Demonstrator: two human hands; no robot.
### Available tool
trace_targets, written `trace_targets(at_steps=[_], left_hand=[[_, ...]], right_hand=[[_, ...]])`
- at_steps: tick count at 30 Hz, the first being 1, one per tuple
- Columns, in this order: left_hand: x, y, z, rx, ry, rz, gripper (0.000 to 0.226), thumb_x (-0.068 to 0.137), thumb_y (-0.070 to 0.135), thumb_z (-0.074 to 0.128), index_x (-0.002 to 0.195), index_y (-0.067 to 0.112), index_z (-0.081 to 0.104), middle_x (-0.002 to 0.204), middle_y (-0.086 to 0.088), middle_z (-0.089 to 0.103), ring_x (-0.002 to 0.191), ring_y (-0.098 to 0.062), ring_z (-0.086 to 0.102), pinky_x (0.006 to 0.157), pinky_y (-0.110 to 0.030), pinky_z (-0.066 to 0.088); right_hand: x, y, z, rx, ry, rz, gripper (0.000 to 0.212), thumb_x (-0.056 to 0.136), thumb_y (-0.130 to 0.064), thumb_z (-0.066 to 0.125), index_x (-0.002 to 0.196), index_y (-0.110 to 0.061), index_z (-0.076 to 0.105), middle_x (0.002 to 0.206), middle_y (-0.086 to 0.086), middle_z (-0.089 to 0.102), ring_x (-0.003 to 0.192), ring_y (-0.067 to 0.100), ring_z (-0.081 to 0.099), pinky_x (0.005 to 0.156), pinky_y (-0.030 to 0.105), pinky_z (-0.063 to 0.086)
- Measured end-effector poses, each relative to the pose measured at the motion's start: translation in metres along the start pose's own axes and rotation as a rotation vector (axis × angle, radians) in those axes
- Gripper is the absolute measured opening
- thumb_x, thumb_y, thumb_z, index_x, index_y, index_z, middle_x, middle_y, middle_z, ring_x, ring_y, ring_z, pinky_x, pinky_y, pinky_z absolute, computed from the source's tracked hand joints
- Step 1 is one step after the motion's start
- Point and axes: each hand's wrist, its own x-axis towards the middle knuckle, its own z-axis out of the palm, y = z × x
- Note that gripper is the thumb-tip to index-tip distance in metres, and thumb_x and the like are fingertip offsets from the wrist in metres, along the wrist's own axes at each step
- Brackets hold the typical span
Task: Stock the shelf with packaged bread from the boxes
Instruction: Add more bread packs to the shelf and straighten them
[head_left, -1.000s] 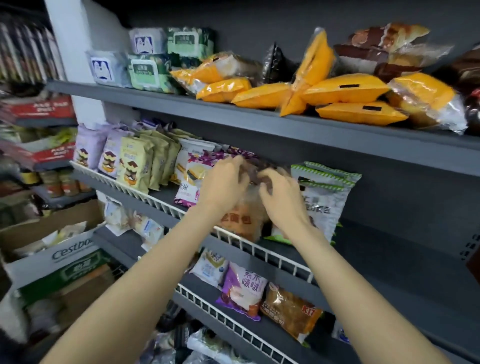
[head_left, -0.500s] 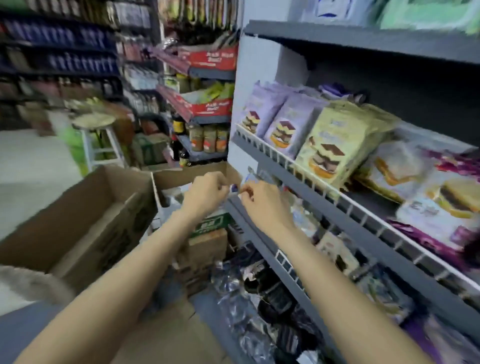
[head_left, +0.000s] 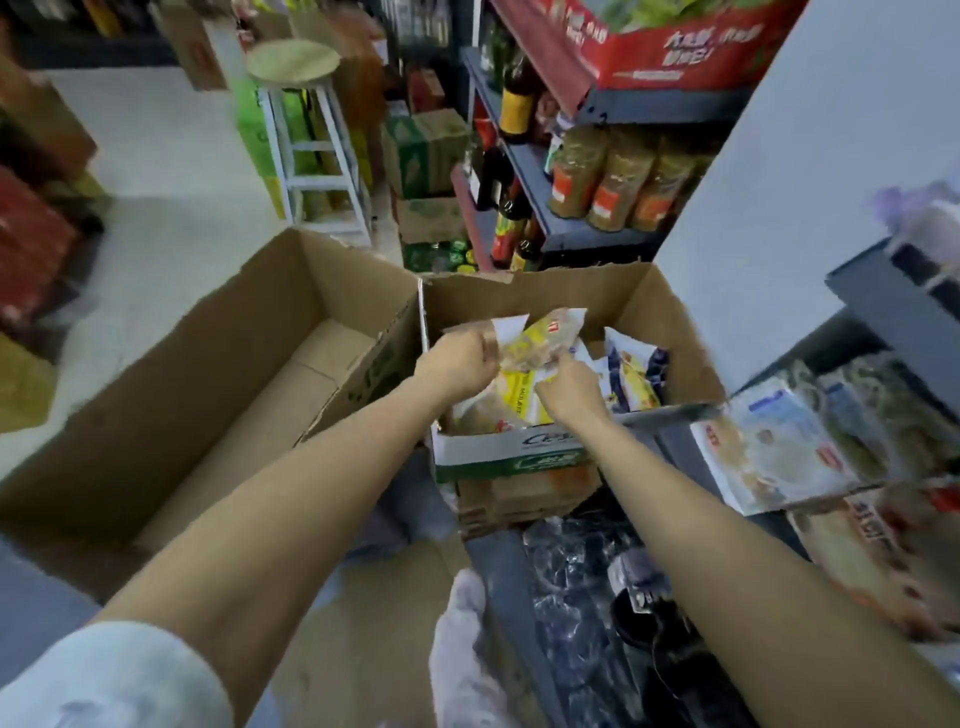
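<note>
An open cardboard box with a green and white front stands on the floor by the shelf and holds several bread packs. Both my hands reach into it. My left hand grips the upper left side of a yellow and clear bread pack. My right hand pinches the same pack lower on its right. A dark blue pack lies in the box to the right. The grey shelf with stocked packs is at the right.
A large open cardboard box with nothing visible inside stands at the left. A white stool and stacked cartons stand on the floor behind. A bottle and jar shelf is beyond the boxes. Dark packs lie on the bottom shelf.
My view swung from the shelf down and left to the boxes. Both hands left the pack on the middle shelf, moved down into the box and took hold of a yellow bread pack.
</note>
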Motion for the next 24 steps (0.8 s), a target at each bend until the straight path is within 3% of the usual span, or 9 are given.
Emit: trace_targets(at_steps=[2, 3, 6, 8, 11, 14, 17, 21, 24], left_hand=[[0.048, -0.011, 0.014, 0.05, -0.096, -0.018, 0.044, 0.095, 0.038, 0.046, 0.125, 0.007, 0.053, 0.125, -0.015, 0.059, 0.113, -0.032, 0.056, 0.086, -0.034, 0.048], [0.069, -0.016, 0.02, 0.076, -0.119, -0.034, 0.051, 0.092, 0.04, 0.049, 0.132, 0.009, 0.048, 0.132, -0.014, 0.053, 0.12, -0.032, 0.052, 0.094, -0.038, 0.047], [0.121, -0.028, 0.037, 0.179, -0.148, -0.045, 0.064, 0.09, 0.038, 0.055, 0.141, 0.007, 0.033, 0.141, -0.014, 0.039, 0.131, -0.033, 0.039, 0.104, -0.042, 0.037], [0.147, -0.031, 0.045, 0.256, -0.165, -0.056, 0.062, 0.092, 0.036, 0.053, 0.141, 0.007, 0.029, 0.142, -0.014, 0.037, 0.132, -0.033, 0.037, 0.103, -0.042, 0.036], [0.181, -0.037, 0.061, 0.311, -0.158, -0.145, 0.053, 0.093, 0.029, 0.051, 0.138, 0.008, 0.031, 0.141, -0.014, 0.039, 0.131, -0.032, 0.037, 0.102, -0.042, 0.035], [0.198, -0.042, 0.074, 0.377, -0.16, -0.221, 0.045, 0.095, 0.018, 0.046, 0.137, 0.009, 0.033, 0.141, -0.016, 0.039, 0.132, -0.033, 0.035, 0.105, -0.042, 0.031], [0.202, -0.047, 0.079, 0.45, -0.173, -0.265, 0.04, 0.095, 0.012, 0.045, 0.134, 0.01, 0.038, 0.138, -0.019, 0.044, 0.13, -0.038, 0.038, 0.105, -0.042, 0.031], [0.193, -0.044, 0.071, 0.525, -0.076, -0.115, 0.035, 0.095, 0.014, 0.047, 0.128, 0.004, 0.046, 0.131, -0.019, 0.052, 0.123, -0.037, 0.046, 0.098, -0.04, 0.037], [0.174, -0.029, 0.054, 0.483, 0.033, -0.018, 0.035, 0.094, 0.009, 0.046, 0.127, -0.001, 0.046, 0.13, -0.02, 0.048, 0.122, -0.038, 0.045, 0.093, -0.044, 0.042]], right_hand=[[0.046, 0.006, 0.009, 0.047, -0.066, 0.045, 0.065, 0.094, -0.018, 0.05, 0.148, -0.01, 0.015, 0.123, 0.029, 0.051, 0.084, 0.032, 0.051, 0.049, 0.029, 0.033], [0.067, 0.008, 0.013, 0.078, -0.085, 0.07, 0.071, 0.094, -0.022, 0.051, 0.15, -0.012, 0.007, 0.129, 0.03, 0.046, 0.092, 0.035, 0.053, 0.056, 0.031, 0.039], [0.12, 0.015, 0.024, 0.207, -0.082, 0.19, 0.086, 0.091, -0.042, 0.055, 0.151, -0.025, -0.005, 0.141, 0.027, 0.039, 0.122, 0.046, 0.043, 0.092, 0.045, 0.044], [0.15, 0.021, 0.032, 0.273, -0.078, 0.242, 0.088, 0.088, -0.052, 0.054, 0.149, -0.037, -0.007, 0.14, 0.021, 0.045, 0.124, 0.044, 0.043, 0.099, 0.052, 0.042], [0.176, 0.024, 0.037, 0.358, -0.063, 0.295, 0.073, 0.092, -0.048, 0.05, 0.15, -0.034, 0.008, 0.144, 0.014, 0.043, 0.128, 0.04, 0.042, 0.102, 0.05, 0.041], [0.191, 0.03, 0.043, 0.356, 0.071, 0.305, 0.048, 0.099, -0.028, 0.044, 0.146, -0.027, 0.032, 0.132, 0.017, 0.052, 0.116, 0.04, 0.052, 0.093, 0.044, 0.048], [0.194, 0.041, 0.043, 0.32, 0.166, 0.298, 0.037, 0.099, -0.012, 0.042, 0.135, -0.017, 0.05, 0.127, 0.019, 0.057, 0.113, 0.037, 0.054, 0.088, 0.036, 0.044], [0.185, 0.048, 0.03, 0.356, 0.215, 0.249, 0.04, 0.097, -0.001, 0.039, 0.128, -0.018, 0.058, 0.122, 0.016, 0.06, 0.11, 0.034, 0.058, 0.085, 0.035, 0.048], [0.163, 0.051, 0.02, 0.386, 0.274, 0.178, 0.047, 0.094, 0.005, 0.036, 0.127, -0.019, 0.059, 0.125, 0.015, 0.059, 0.113, 0.031, 0.057, 0.093, 0.042, 0.05]])
